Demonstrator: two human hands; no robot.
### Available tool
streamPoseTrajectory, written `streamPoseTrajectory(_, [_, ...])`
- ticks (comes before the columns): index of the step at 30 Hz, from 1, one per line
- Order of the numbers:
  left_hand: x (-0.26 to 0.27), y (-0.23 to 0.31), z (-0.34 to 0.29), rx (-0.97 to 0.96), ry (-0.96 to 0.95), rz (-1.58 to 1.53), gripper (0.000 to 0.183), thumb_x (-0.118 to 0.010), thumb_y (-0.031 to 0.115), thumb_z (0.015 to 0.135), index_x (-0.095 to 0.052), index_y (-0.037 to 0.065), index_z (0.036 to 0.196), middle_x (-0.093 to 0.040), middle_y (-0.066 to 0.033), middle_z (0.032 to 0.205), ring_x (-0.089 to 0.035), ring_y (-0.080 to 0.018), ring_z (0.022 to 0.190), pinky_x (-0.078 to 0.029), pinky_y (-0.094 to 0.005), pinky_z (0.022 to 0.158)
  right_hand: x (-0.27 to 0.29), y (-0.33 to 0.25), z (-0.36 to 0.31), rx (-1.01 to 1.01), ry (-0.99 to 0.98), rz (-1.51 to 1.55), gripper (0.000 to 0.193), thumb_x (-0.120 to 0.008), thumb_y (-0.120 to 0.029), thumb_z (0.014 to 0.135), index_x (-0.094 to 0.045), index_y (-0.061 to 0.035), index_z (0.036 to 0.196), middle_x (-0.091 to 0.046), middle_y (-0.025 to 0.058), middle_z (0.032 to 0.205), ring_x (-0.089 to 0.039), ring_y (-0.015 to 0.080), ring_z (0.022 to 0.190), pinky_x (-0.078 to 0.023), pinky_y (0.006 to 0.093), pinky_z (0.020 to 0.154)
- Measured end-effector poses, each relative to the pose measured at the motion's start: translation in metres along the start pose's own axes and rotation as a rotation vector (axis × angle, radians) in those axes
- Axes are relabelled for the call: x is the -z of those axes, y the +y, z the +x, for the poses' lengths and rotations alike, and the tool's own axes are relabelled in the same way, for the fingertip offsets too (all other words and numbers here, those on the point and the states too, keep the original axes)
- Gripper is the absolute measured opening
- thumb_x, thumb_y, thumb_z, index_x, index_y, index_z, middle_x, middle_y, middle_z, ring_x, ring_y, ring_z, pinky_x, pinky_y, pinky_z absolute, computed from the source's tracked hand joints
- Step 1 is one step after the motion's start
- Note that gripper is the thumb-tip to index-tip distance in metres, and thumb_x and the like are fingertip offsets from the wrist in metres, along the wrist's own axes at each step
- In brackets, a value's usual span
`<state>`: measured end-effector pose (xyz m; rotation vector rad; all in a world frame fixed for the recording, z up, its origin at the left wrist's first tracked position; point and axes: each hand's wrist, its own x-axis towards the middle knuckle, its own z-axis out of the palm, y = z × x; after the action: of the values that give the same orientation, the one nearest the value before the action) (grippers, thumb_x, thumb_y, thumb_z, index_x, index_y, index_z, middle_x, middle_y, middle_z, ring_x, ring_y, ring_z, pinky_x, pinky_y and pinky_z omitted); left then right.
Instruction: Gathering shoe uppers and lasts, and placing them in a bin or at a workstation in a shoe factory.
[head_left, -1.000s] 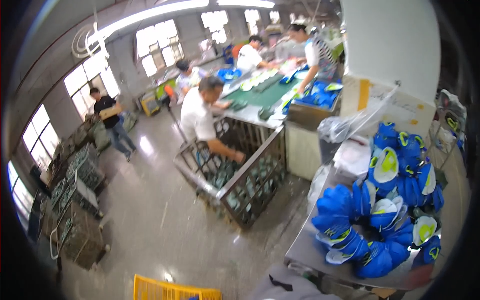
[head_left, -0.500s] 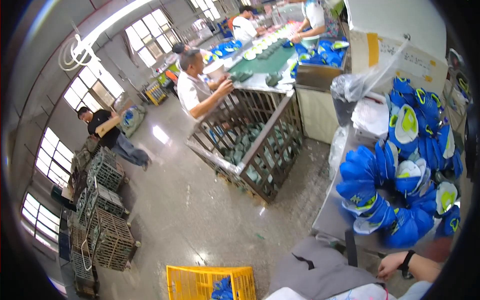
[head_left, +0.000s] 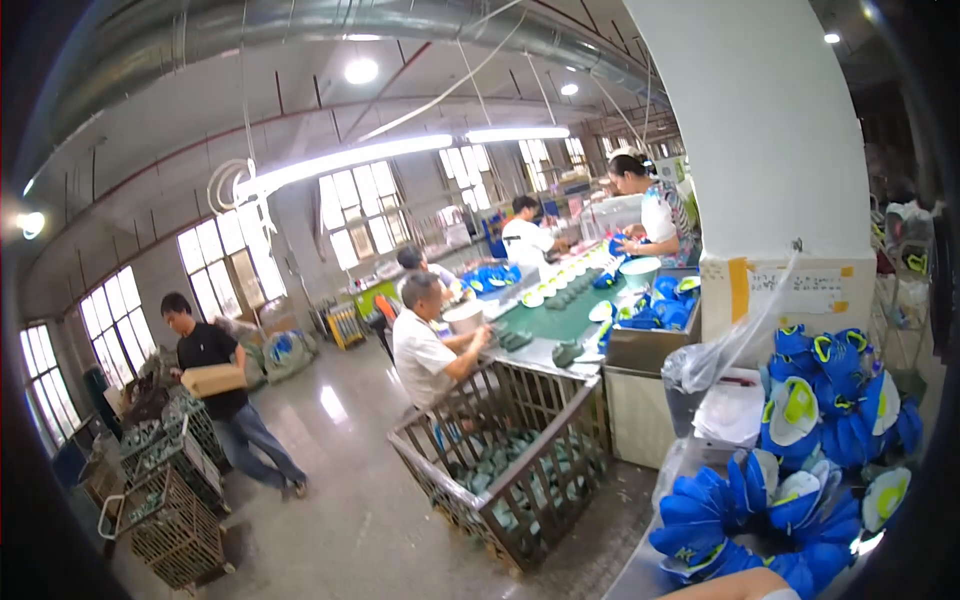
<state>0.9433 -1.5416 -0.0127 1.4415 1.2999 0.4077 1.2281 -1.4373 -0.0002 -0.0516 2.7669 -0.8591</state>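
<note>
At the very bottom right, a strip of the person's own forearm [head_left: 735, 588] pokes in at the lower edge; the hand itself is cut off, so which hand it is, and whether its fingers are spread or closed on anything, cannot be told. Half a second ago a wrist with a dark band showed more fully at the lower right; now only this sliver is left, and the view has tilted up from the floor toward the ceiling and its strip lights.

Just beyond the forearm, touching or nearly so, lies the heap of blue shoe uppers [head_left: 760, 510] with white and yellow-green insides, spread over the near right table and rising toward the white pillar [head_left: 770, 140]. Its right side runs into the dark rim and is hard to read. A clear plastic bag [head_left: 715, 355] hangs against the pillar's base above a white box [head_left: 730, 410].

Left of the heap stands a slatted metal cart [head_left: 520, 460] holding dark grey pieces, too small to identify. A seated person in a white shirt [head_left: 425, 350] leans an arm over it.

Farther left, a person in black [head_left: 215, 385] walks carrying a tan box, past wire crates [head_left: 165, 510]; the yellow crate seen earlier has dropped out of view.

Far back, more people work along a green bench [head_left: 565, 310].
</note>
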Motion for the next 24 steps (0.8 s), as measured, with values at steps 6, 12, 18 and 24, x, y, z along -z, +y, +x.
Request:
streamPoseTrajectory(6, [0.010,0.007,-0.001,-0.002,0.019,0.041,0.028,-0.057,0.021,0.080,-0.057,-0.002,0.095,-0.059,-0.0105,0.088,-0.055,-0.0183,0.081,-0.044,-0.0304,0.072,0.014,0.000,0.018,0.051,0.026,-0.021,0.021,-0.055,-0.024,0.077,-0.062,-0.0072,0.088,-0.062,0.0164,0.078,-0.060,0.0279,0.075,-0.047,0.0368,0.066])
streamPoseTrajectory(12, [0.008,0.007,0.002,-0.006,-0.044,0.055,0.028,-0.057,0.021,0.080,-0.057,-0.002,0.096,-0.059,-0.0108,0.089,-0.055,-0.0185,0.082,-0.043,-0.0305,0.073,0.010,-0.010,0.027,0.043,0.052,0.020,0.021,-0.055,-0.024,0.077,-0.062,-0.0071,0.087,-0.062,0.0166,0.078,-0.060,0.0283,0.075,-0.047,0.0370,0.066])
streamPoseTrajectory(18, [0.025,0.011,0.006,-0.052,-0.036,0.084,0.029,-0.057,0.021,0.080,-0.056,-0.002,0.097,-0.059,-0.0112,0.090,-0.054,-0.0187,0.083,-0.043,-0.0307,0.074,0.034,-0.009,0.043,0.053,0.062,-0.019,0.021,-0.054,-0.024,0.077,-0.062,-0.0071,0.087,-0.062,0.0168,0.077,-0.060,0.0287,0.074,-0.046,0.0373,0.065])
streamPoseTrajectory(24, [0.005,-0.018,-0.028,0.002,-0.061,0.031,0.030,-0.057,0.021,0.080,-0.056,-0.003,0.098,-0.059,-0.0115,0.091,-0.054,-0.0189,0.084,-0.043,-0.0308,0.074,0.007,-0.034,0.074,0.108,0.027,0.061,0.021,-0.054,-0.025,0.077,-0.062,-0.0070,0.087,-0.062,0.0169,0.077,-0.060,0.0292,0.074,-0.046,0.0375,0.065])
